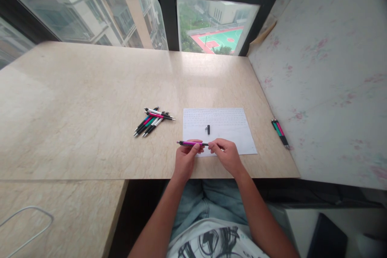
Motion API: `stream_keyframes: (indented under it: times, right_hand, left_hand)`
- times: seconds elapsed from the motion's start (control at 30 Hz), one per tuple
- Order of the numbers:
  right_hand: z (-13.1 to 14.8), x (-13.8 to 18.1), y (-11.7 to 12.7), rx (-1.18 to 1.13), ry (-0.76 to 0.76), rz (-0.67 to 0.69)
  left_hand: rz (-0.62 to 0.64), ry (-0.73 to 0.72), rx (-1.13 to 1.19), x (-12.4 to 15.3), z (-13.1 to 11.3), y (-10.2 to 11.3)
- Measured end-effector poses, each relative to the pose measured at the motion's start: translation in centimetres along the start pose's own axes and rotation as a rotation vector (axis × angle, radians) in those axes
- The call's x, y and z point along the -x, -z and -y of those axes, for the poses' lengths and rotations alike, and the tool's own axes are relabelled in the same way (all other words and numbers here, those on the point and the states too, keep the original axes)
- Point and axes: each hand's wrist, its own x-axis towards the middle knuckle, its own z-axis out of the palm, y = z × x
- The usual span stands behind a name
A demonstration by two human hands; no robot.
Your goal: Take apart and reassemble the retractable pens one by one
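Observation:
My left hand (186, 157) grips the barrel of a magenta pen (190, 143) held level over the near edge of a white sheet of paper (223, 123). My right hand (226, 153) pinches the pen's dark right end. A small black pen part (208, 129) lies on the middle of the sheet. A pile of several pens (153, 121) in pink, green, white and black lies on the beige table (75, 121) left of the sheet.
Two more pens (280, 132) lie at the table's right edge against a flowered wall panel (326, 80). Windows run along the far side. A white cable (27, 225) lies on a lower surface at the near left.

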Motion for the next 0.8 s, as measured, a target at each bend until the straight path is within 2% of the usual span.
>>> stream_keyframes:
  times: [0.13,0.2,0.43,0.67,0.8]
  right_hand:
    - [0.03,0.11,0.08,0.068,0.165,-0.026]
    - [0.11,0.10,0.11,0.069,0.193,-0.023]
    - [0.29,0.19,0.07,0.044,0.044,0.019]
    - [0.14,0.27,0.15,-0.059,0.014,-0.027]
    - [-0.01,0.24,0.24,0.003,-0.030,0.032]
  left_hand:
    - [-0.045,0.004,0.039,-0.07,-0.05,-0.15]
    - [-0.050,0.007,0.057,-0.10,-0.09,-0.16]
    - [-0.025,-0.001,0.026,-0.13,0.11,0.08]
    - [-0.041,0.005,0.071,-0.17,0.16,0.07]
    - [-0.041,0.013,0.062,-0.15,0.14,0.07]
